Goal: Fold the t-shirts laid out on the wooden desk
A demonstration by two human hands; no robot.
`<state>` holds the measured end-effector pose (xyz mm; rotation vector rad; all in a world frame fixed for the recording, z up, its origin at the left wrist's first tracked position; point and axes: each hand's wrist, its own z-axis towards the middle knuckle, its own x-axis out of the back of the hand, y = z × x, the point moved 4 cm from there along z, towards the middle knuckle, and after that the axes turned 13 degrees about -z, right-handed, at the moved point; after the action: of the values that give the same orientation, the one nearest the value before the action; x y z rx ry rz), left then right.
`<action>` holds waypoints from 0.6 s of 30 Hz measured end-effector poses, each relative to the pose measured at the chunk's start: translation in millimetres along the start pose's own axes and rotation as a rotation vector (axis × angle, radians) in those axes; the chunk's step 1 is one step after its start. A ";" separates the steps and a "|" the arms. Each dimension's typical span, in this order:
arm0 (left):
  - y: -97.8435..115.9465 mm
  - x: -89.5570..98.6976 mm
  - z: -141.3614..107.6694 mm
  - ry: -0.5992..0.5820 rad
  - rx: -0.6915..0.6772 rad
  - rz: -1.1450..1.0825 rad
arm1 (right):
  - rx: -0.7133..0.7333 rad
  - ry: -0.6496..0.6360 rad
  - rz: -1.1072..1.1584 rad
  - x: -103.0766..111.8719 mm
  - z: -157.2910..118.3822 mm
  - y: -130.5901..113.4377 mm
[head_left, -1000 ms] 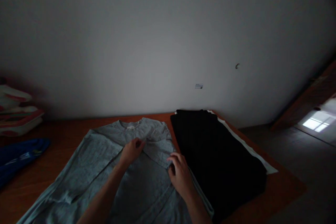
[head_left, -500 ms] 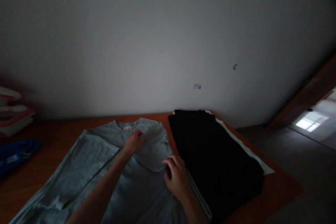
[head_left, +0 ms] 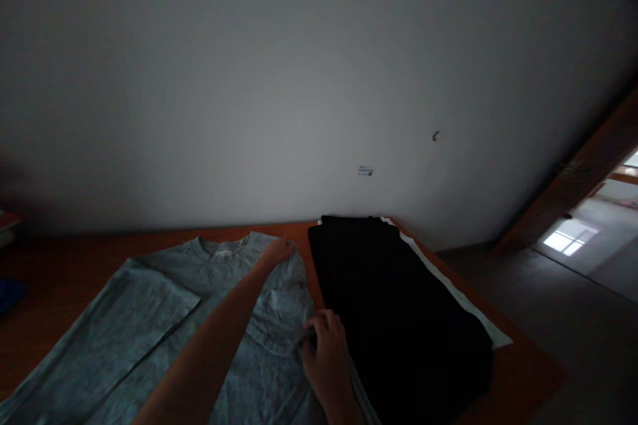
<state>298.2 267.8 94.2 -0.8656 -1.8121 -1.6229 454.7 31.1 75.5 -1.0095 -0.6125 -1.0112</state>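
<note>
A grey long-sleeved shirt (head_left: 169, 292) lies spread with its collar toward the wall and one sleeve laid down over its left side. My left hand (head_left: 279, 251) reaches across to the shirt's far right shoulder, its fingers closed on the cloth there. Lower down on the same side, my right hand (head_left: 326, 352) pinches a bunched fold of the shirt between thumb and fingers. Wrinkled fabric lies between the two hands. The bottom of the shirt runs out of view.
Black folded cloth (head_left: 399, 319) lies right of the shirt, with white cloth (head_left: 461, 295) showing along its edge. They rest on a reddish-brown wooden surface (head_left: 528, 362) against a grey wall (head_left: 224, 93). Something blue (head_left: 10, 293) lies at far left. A brown door (head_left: 563, 176) stands at right.
My left hand has moved right, from near the collar to the shoulder, and closed on the cloth. My right hand stays at the shirt's right side. The view has turned slightly right.
</note>
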 end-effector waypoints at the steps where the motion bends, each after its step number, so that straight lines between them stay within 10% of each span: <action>1: -1.3 4.1 4.3 0.021 0.008 -0.006 | 0.003 -0.006 0.004 0.3 0.1 -0.3; 8: -14.5 23.5 10.9 0.106 -0.025 -0.049 | 0.004 -0.031 -0.022 2.2 1.5 -2.5; 18: -70.3 51.2 -42.8 -0.094 -0.048 0.036 | 0.276 -0.129 0.012 10.8 0.3 -19.0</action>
<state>210.7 226.1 93.5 -1.0056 -1.8165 -1.6335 442.3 23.9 91.9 -0.8371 -0.8272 -0.8281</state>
